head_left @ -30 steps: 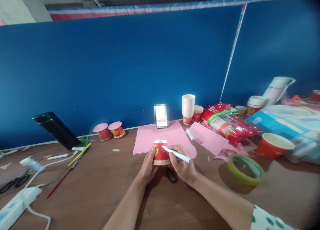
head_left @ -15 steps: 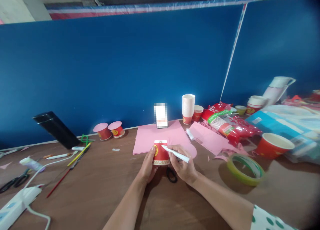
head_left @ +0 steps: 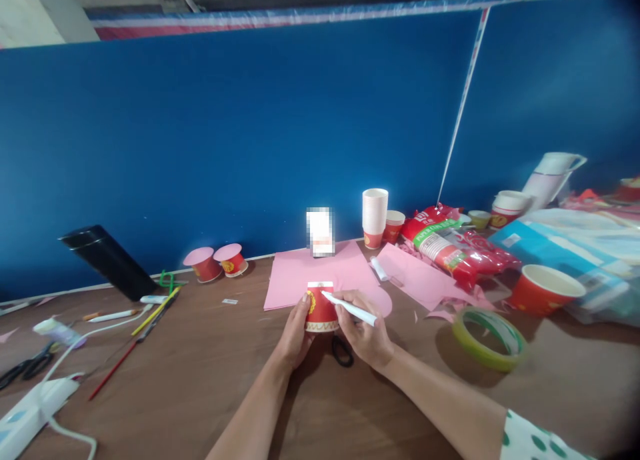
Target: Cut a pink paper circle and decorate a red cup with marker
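Observation:
My left hand (head_left: 295,333) is closed around the left side of a red paper cup (head_left: 325,310), which is upside down with its patterned rim at the bottom. A white marker (head_left: 356,310) is pinched in my right hand (head_left: 369,337). Its tip points at the cup's upper side, seemingly touching it. My right fingers also rest near the cup's right side. Under the hands lies a black scissor handle (head_left: 343,351), partly hidden. Pink paper sheets (head_left: 295,280) lie just behind the cup.
At the back left stand two red cups with pink discs (head_left: 203,267). A black bottle (head_left: 113,263) leans at the left, near a power strip (head_left: 37,410). To the right are a tape roll (head_left: 463,337), a red cup (head_left: 543,293), cup stacks (head_left: 375,213) and a red plastic pack (head_left: 440,247).
The view has shifted very slightly, so the surroundings sit a little further left. Both hands keep their hold on the cup and marker, almost unmoved.

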The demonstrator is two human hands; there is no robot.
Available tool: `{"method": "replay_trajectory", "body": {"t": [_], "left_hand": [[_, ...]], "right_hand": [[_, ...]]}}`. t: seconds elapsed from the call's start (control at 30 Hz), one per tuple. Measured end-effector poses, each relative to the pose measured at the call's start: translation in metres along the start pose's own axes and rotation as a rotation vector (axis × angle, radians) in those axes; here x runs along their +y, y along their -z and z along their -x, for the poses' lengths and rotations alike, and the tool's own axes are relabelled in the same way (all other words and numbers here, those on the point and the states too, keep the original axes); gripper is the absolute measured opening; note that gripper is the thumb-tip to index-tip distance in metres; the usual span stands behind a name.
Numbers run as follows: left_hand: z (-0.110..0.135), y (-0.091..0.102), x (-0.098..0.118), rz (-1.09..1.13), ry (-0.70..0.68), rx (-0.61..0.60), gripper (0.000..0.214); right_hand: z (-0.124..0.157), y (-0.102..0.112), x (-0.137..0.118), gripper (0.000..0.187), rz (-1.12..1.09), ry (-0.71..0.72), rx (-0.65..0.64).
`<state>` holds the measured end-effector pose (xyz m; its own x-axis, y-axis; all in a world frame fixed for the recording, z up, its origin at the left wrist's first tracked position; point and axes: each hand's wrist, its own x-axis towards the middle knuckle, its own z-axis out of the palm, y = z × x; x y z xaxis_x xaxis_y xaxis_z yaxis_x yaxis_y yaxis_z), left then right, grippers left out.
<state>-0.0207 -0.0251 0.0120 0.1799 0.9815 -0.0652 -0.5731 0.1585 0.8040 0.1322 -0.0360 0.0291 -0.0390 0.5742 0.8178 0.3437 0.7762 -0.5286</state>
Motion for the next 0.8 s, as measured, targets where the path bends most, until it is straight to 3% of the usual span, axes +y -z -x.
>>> {"method": "replay_trajectory", "body": {"t": [0.33, 0.53, 0.8], "left_hand": [[0.0033, -0.0073, 0.0031, -0.058, -0.037, 0.015, 0.041], [0.0027, -0.0053, 0.0017, -0.042, -0.034, 0.028, 0.042], [0.0011, -0.004, 0.0007, -0.036, -0.043, 0.043, 0.038]], "right_hand": [[-0.0011, 0.0, -0.0012, 0.017, 0.015, 0.029, -0.008], [-0.0003, -0.0004, -0.0011, 0.016, -0.008, -0.029, 0.042], [0.0, -0.0008, -0.0005, 0.02, 0.01, 0.055, -0.002]]}}
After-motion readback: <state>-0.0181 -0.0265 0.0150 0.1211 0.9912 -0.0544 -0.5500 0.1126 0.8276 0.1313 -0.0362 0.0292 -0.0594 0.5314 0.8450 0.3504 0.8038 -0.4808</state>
